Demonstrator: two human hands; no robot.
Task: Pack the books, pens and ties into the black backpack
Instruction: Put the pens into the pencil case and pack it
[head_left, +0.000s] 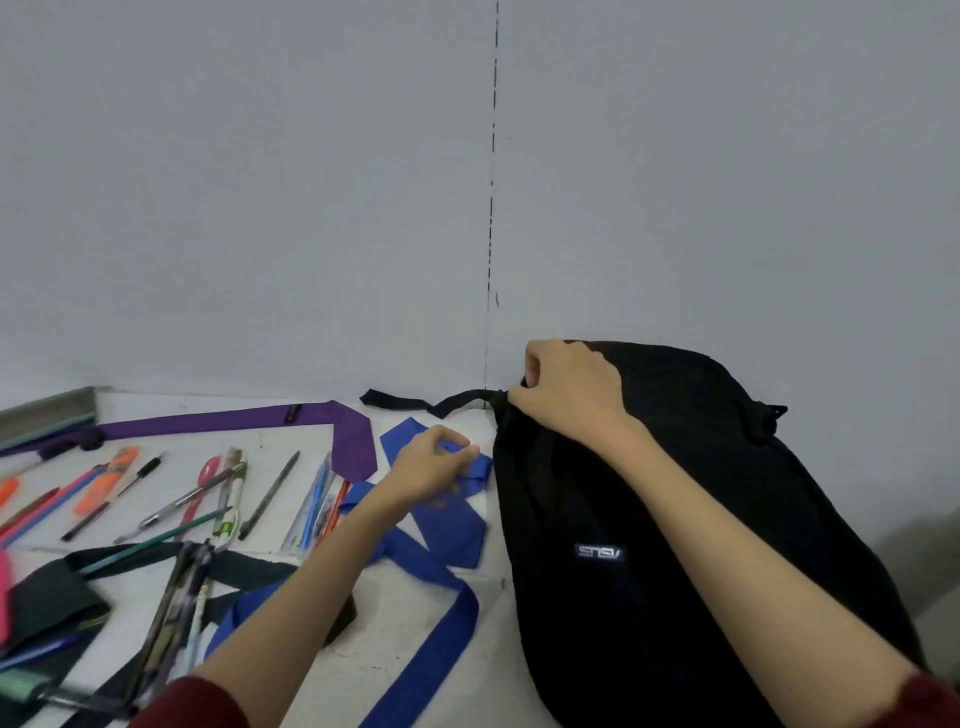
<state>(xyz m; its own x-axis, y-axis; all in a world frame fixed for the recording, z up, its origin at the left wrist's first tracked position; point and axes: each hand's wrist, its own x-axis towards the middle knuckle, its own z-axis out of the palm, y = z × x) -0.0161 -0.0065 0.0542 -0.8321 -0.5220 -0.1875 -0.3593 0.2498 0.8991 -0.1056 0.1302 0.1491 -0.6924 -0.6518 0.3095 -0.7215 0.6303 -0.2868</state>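
The black backpack (649, 519) stands at the right of the white table, leaning toward the wall corner. My right hand (569, 387) grips the fabric at its top edge. My left hand (431, 465) pinches a fold of the blue tie (447, 535), which lies crumpled just left of the backpack with its tail running toward the front edge. A purple tie (223, 423) stretches along the back of the table. A dark green tie (249, 566) lies nearer me. Several pens (182, 493) and markers are spread out at the left.
A grey wall rises directly behind the table, with a corner seam above the backpack. A black strap (410, 402) of the backpack trails left along the wall. A stack of books (171, 639) lies on edge at the lower left, partly over the green tie.
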